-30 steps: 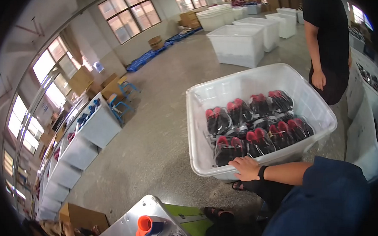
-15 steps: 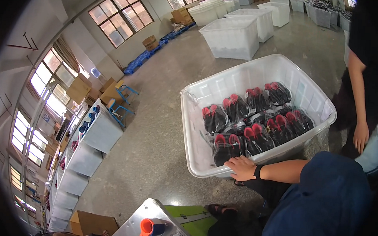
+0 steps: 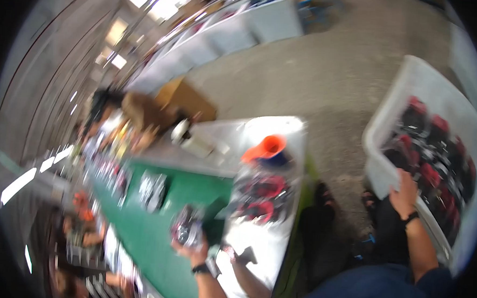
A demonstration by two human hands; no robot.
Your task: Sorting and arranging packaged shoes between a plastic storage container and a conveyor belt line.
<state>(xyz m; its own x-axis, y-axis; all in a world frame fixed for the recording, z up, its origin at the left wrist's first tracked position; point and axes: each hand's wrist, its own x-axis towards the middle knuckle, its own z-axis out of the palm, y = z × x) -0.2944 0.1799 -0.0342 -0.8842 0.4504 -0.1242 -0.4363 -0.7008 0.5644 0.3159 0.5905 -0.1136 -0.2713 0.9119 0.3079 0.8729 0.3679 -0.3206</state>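
Observation:
Above the green conveyor-like tabletop [image 3: 154,215], my left hand [image 3: 192,250] is closed around a shoe bundle in clear plastic [image 3: 187,227], dark with reddish parts and smeared by motion. My right hand [image 3: 405,195] rests on the near rim of a white plastic bin [image 3: 394,111], its fingers stretched out and apart beside the bagged shoes. That bin holds several black shoes with pinkish-red linings [image 3: 432,175] in clear bags. More bagged red-and-black shoes [image 3: 263,196] lie on the shiny metal table end [image 3: 289,131], right of my left hand.
An orange funnel-shaped object [image 3: 271,146] stands at the metal end's far side. Another wrapped bundle [image 3: 152,190] lies on the green surface. Other people [image 3: 91,233] work along the table's left side. A cardboard box [image 3: 186,99] and white bins [image 3: 272,20] are beyond.
The view has swung left and down to the table, blurring it. My left hand has come into view with a wrapped shoe bundle. My right hand remains on the bin rim.

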